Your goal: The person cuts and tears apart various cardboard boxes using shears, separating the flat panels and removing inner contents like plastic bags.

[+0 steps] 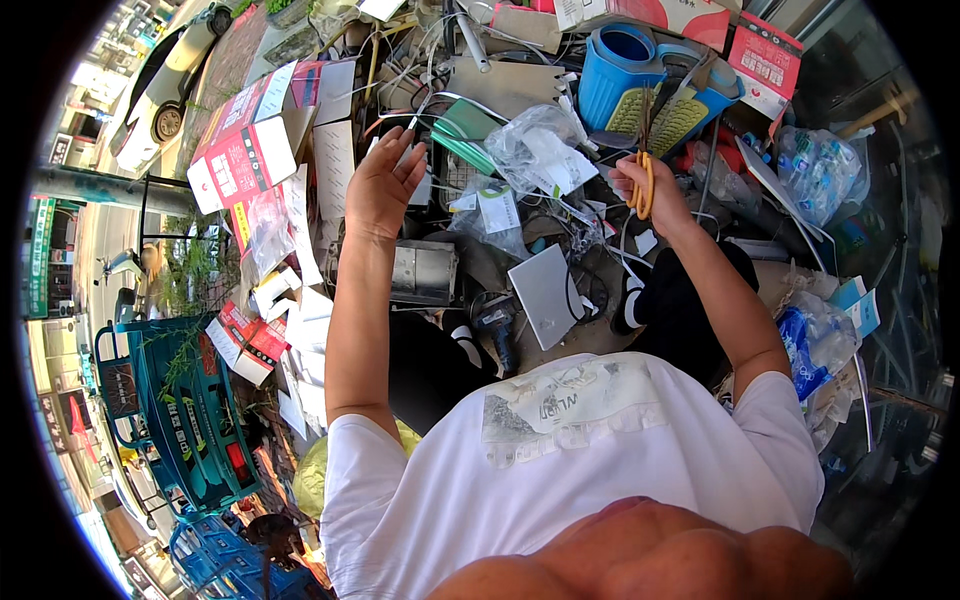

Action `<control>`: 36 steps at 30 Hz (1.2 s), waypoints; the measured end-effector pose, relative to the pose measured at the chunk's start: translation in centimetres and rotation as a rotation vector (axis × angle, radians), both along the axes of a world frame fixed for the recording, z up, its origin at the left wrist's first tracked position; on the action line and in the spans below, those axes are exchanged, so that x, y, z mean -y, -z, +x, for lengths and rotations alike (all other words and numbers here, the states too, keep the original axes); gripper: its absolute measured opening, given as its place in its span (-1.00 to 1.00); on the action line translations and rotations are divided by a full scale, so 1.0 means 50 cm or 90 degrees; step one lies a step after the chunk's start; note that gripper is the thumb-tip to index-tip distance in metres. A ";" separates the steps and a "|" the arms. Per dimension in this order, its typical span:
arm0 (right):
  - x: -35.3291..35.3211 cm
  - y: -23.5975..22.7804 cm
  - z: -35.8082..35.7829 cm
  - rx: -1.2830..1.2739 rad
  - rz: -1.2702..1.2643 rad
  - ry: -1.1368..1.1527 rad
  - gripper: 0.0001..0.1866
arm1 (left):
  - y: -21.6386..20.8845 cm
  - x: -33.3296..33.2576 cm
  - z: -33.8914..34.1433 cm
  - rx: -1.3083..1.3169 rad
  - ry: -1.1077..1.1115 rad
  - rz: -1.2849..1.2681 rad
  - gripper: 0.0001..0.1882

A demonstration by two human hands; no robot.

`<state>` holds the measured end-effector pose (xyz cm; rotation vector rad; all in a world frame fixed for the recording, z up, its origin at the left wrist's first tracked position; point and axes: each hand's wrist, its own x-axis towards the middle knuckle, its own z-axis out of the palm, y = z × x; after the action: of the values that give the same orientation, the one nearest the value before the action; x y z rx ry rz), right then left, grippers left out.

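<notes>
Gripping orange-handled scissors [647, 182] with the right hand [664, 205], upper right of the frame, fingers curled round the handles. Pointing toward the top edge, long axis close to upright in the frame, blades in front of a blue and yellow bin [612, 85]; cannot tell how far parted against such a busy background. Holding the left hand [378, 195] well apart, upper left of centre, palm turned upward, fingers loosely spread and slightly bent. Just by those fingertips, up and to the right, a thin white cable [416, 118], running mostly upward with a slight lean to the right; cannot tell whether touched or merely close. Much nearer to the left hand than to the right, and lying leftward and a little higher than the scissors, across a gap filled by a green box [468, 132] and a clear plastic bag [540, 140]. Lower down, between both forearms, a white panel [540, 310] on a slant beside a cordless drill [497, 328].
</notes>
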<state>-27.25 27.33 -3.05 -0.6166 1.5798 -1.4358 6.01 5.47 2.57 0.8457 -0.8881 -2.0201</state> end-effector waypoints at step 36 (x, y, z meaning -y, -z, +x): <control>0.663 -0.173 -0.601 -1.112 0.090 0.224 -0.56 | 0.153 0.022 -0.052 0.099 -0.012 0.159 -0.59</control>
<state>-57.29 -5.82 5.62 -1.8248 3.1352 -0.7817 3.42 4.36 -5.08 1.1582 -0.7170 -2.0989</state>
